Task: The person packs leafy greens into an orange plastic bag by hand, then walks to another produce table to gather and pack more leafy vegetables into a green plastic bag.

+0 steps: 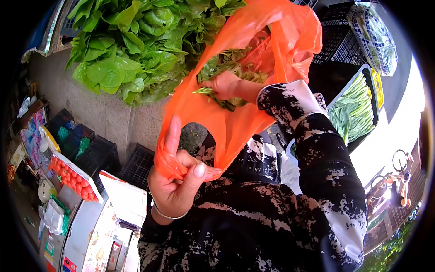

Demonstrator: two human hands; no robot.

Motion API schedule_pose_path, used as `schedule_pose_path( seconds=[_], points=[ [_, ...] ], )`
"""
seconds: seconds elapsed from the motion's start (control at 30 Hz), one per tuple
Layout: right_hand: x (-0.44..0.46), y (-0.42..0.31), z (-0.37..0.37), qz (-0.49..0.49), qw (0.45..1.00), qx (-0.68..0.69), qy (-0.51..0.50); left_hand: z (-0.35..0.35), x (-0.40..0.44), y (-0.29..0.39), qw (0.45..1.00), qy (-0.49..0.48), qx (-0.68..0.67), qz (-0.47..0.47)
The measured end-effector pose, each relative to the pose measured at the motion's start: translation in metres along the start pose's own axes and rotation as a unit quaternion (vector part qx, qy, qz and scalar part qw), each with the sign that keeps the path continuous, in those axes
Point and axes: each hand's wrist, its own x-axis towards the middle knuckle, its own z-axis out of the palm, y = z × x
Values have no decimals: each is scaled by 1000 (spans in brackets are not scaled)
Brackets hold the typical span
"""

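Note:
My left hand [174,190] is closed on a handle of an orange plastic bag [181,109], with the index finger pointing up and the thumb pressing the film. The bag hangs open, its other handle loop loose beside that hand. Inside its mouth is my right hand [226,85], fingers closed round some leafy greens [205,91], their stem ends showing. More leaves lie under this hand in the bag, partly hidden by the orange film. Touching the bag's left side is a large heap of broad green leaves [136,50].
On the right stands a crate of long-stemmed greens [355,109], with a wrapped bundle of vegetables [374,41] behind it. Black crates [97,152] and a tray of red tomato-like produce [74,178] are at left. A bicycle [394,181] stands far right.

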Motion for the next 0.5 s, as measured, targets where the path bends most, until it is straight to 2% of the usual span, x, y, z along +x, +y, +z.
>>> schedule_pose_path(
  seconds=[0.07,0.1,0.13,0.2,0.23,0.27,0.33,0.4,0.47,0.5],
  points=[
    [53,9,55,-137,960,-214,120,1,-2,-2,1000,0,-3,16],
    [55,-1,49,-90,975,-192,72,2,-3,-3,1000,6,-13,14],
    [65,4,57,-94,974,-193,69,1,-5,-4,1000,13,-24,11],
    [76,13,64,-133,938,-228,227,-2,-9,-7,1000,22,-20,-2],
    [71,19,63,-167,924,-171,299,-3,-10,-8,999,22,-26,12],
    [63,26,62,-166,924,-173,297,-5,-11,-8,999,21,-33,28],
    [29,30,39,-171,938,-19,299,-9,-14,-6,998,24,-53,14],
    [-10,32,16,-105,937,150,298,-10,-16,-5,997,27,-71,2],
    [-29,51,17,-26,926,225,303,-7,-14,-4,992,25,-122,-9],
    [-43,56,10,-44,908,125,398,-9,-15,-4,992,21,-125,-9]
  ],
)
